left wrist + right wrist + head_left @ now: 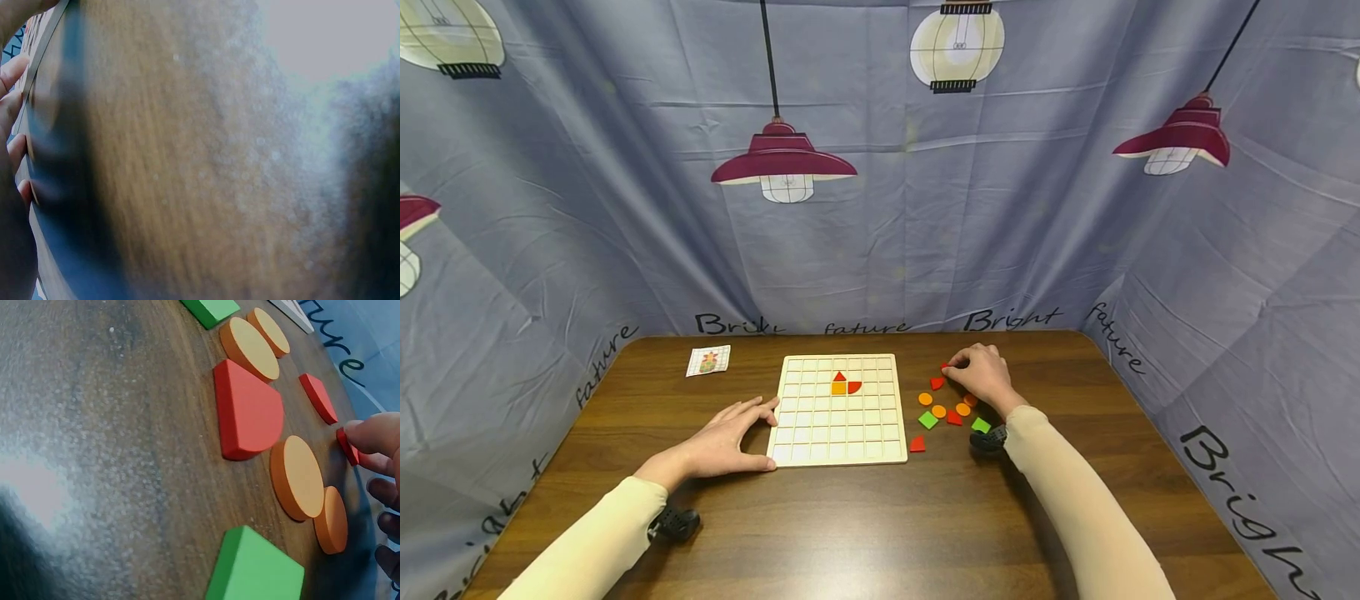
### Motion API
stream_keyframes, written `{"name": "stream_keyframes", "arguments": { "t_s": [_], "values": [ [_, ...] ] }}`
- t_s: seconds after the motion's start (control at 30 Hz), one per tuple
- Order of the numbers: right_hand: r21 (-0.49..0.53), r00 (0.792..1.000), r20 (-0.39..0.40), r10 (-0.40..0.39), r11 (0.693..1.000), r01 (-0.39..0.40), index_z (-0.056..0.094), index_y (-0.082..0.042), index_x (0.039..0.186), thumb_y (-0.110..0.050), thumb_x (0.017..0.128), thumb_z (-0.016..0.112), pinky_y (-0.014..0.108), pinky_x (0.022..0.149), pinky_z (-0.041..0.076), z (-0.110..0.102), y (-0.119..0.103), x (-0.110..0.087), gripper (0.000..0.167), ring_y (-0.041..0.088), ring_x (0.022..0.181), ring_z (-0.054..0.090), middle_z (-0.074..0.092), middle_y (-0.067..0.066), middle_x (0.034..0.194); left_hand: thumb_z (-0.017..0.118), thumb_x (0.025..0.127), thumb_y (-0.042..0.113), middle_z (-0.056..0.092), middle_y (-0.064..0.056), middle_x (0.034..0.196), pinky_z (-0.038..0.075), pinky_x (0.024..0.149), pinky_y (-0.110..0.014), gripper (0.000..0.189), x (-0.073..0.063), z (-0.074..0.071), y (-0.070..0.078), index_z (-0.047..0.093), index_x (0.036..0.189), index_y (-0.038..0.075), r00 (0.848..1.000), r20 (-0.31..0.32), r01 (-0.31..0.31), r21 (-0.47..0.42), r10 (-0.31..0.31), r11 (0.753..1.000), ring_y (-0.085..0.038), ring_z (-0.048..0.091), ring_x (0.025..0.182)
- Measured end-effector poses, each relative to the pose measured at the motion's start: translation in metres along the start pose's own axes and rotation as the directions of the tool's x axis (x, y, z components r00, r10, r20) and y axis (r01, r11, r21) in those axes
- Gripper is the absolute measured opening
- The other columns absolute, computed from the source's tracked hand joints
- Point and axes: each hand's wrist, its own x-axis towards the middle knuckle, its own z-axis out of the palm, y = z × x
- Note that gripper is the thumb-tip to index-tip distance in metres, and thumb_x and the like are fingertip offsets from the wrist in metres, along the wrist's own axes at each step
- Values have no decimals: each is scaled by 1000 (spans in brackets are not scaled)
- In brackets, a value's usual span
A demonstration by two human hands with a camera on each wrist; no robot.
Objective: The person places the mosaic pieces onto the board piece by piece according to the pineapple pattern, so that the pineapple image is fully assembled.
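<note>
A pale wooden grid board lies on the table, bearing an orange square, a red triangle and a red quarter circle. At its left edge, my left hand rests with thumb and fingers spread, touching the rim. Beyond the loose pieces on the right, my right hand pinches a small red piece between thumb and index finger; the fingers partly cover its shape. Just nearer lies another red piece. In the left wrist view, only fingertips and the board's edge show at the left.
Several orange discs, green pieces and red pieces lie loose between the board and my right wrist. A small card with a fruit-like picture on a grid lies at the back left. Printed curtains surround the wooden table.
</note>
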Motion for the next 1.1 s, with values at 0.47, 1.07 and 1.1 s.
{"name": "stream_keyframes", "arguments": {
  "t_s": [0.47,1.07,1.1],
  "values": [
    [0,1000,10,3,1000,-3,77,-15,107,-36,92,74,57,93,38,-2,3,0,26,37,116,48,65,10,115,77,82,62,35,-8,164,17,117,-68,59,1,1,2,56,121,24,1000,7,-10,-7,10,1000,-40,27,150],
    [141,995,97,14,990,-28,75,-15,121,-34,90,79,58,103,28,-17,31,-7,36,37,123,44,62,14,129,77,82,62,36,-9,163,18,116,-68,58,0,-1,2,56,121,25,1000,0,-7,-1,7,1000,-42,28,150],
    [145,995,99,16,989,-30,76,-15,120,-34,90,79,59,103,28,-17,31,-7,36,37,123,44,62,14,129,77,82,62,36,-9,163,18,116,-68,58,0,-1,2,56,121,25,1000,-1,-9,-2,9,1000,-41,28,150]
  ]
}}
